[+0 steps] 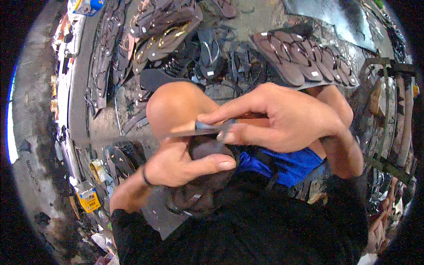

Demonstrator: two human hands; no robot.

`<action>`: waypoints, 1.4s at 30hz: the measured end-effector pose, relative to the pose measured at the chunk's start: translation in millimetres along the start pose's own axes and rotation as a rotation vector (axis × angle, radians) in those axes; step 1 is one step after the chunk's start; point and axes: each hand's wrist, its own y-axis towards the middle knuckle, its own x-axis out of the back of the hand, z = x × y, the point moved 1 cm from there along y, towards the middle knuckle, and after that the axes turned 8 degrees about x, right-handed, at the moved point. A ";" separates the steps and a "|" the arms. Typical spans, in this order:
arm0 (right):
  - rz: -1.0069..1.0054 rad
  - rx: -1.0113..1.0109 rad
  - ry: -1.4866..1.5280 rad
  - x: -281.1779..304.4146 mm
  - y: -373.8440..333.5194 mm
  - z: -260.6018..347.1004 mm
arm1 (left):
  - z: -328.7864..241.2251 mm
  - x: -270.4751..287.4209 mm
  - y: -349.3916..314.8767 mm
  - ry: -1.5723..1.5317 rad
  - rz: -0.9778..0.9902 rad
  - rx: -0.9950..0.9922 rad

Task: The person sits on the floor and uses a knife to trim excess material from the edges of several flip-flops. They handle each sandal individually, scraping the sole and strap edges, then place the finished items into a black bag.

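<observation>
My right hand point(285, 117) is closed over my lap, its thumb and fingers pinching a long, thin blade point(165, 135) near a blue-grey end. Motion smears the blade, which stretches to the left, so its exact kind is unclear. Below it, my left hand point(174, 164) is wrapped round a dark brown flip-flop point(210, 149), thumb lying across the sole. The blade passes right at the sole's upper edge; whether they touch cannot be made out. More dark brown footwear with straps point(187, 201) lies under my left hand against my lap.
Beyond my bare knee point(174, 104) lie piled flip-flops point(165, 33) and black sandals point(210, 53). A row of brown flip-flops point(304, 57) rests at the far right, near a shiny grey sheet point(333, 20). A yellow box point(88, 199) and an open can point(96, 170) stand at the left.
</observation>
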 end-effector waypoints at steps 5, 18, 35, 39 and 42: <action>-0.512 -0.037 0.298 -27.8 -45.7 -25.2 | -38.1 18.4 -16.9 0.350 -0.251 -0.167; -0.946 -0.358 -0.379 -145.2 -121.7 -43.7 | 60.8 -63.7 66.6 -1.413 -0.454 -0.072; -0.720 -0.427 -0.391 -150.8 -93.2 -33.5 | 142.4 -83.1 13.6 -0.345 -0.744 -0.028; -0.706 -0.445 -0.370 -162.0 -111.8 -28.4 | 151.4 -78.1 12.3 -0.764 -0.708 0.037; -0.650 -0.591 -0.336 -167.5 -133.4 -21.3 | 130.0 -84.8 15.6 -0.872 -0.916 0.171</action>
